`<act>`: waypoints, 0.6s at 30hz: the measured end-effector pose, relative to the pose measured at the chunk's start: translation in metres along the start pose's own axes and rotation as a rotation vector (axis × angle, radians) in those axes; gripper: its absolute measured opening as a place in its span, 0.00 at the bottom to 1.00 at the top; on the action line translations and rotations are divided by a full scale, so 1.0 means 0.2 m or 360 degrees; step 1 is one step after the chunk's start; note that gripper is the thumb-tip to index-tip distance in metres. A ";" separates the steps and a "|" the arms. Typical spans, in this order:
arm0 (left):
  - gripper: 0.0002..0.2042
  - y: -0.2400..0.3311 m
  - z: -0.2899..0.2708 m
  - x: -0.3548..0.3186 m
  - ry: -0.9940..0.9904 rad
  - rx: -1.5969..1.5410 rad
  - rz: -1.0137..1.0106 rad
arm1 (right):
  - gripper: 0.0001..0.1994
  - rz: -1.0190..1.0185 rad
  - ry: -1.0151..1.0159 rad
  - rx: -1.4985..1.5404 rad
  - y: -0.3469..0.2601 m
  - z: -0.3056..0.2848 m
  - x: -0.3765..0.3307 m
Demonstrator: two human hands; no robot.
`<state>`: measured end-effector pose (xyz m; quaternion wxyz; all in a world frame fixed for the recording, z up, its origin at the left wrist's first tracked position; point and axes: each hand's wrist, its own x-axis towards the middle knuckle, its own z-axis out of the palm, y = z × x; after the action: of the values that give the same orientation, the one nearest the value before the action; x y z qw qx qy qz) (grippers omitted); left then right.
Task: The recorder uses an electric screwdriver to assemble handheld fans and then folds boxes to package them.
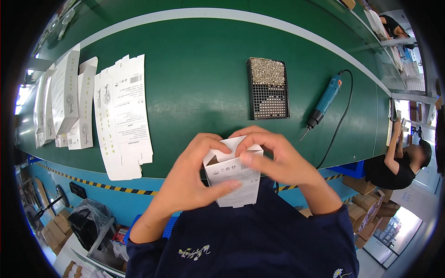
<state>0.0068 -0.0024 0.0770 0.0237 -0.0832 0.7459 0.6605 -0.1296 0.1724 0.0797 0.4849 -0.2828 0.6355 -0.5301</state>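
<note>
Right at the near edge of the green surface [194, 88], a small white printed cardboard carton [234, 178] is held upright in front of the person's chest, its top open and one flap standing up. Both hands are clamped on it: the left hand [194, 173] wraps the side, thumb laid across the printed front, which steadies the body of the carton, while the right hand [273, 155] curls over the top rim with fingertips pinching the flaps, seemingly to bend them along their creases. I cannot tell whether anything is inside it.

Farther out lies a black perforated rectangular tray [268, 89], its far part heaped with small silvery screws [266, 72] and the near rows of holes showing bare. Just right of it rests a blue electric screwdriver [324, 102] with a black cord [340, 123] trailing toward the surface edge, laid within easy reach. To the left, flat unfolded white carton blanks [123, 116] lie spread, and beyond them stand a few already folded white cartons [65, 97].
</note>
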 end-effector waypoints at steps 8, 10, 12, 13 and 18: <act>0.31 -0.04 0.07 -0.13 0.0332 -0.0286 0.0020 | 0.38 -0.0177 0.0178 0.0241 0.07 0.14 -0.08; 0.30 -0.02 0.06 -0.13 0.0344 -0.0260 0.0054 | 0.36 -0.0085 0.0156 0.0307 0.11 0.16 -0.11; 0.33 -0.01 0.06 -0.14 0.0389 -0.0183 0.0169 | 0.34 -0.0008 0.0142 0.0347 0.16 0.20 -0.14; 0.34 -0.02 0.07 -0.16 0.0434 -0.0225 0.0188 | 0.33 0.0005 0.0162 0.0364 0.16 0.21 -0.15; 0.35 -0.01 0.03 -0.15 0.0382 -0.0710 0.0214 | 0.34 -0.0198 0.0069 0.0168 0.17 0.20 -0.10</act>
<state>0.0369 0.0052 0.0782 -0.1278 -0.1144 0.5830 0.7942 -0.0806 0.1833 0.0544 0.4514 -0.2844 0.5982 -0.5979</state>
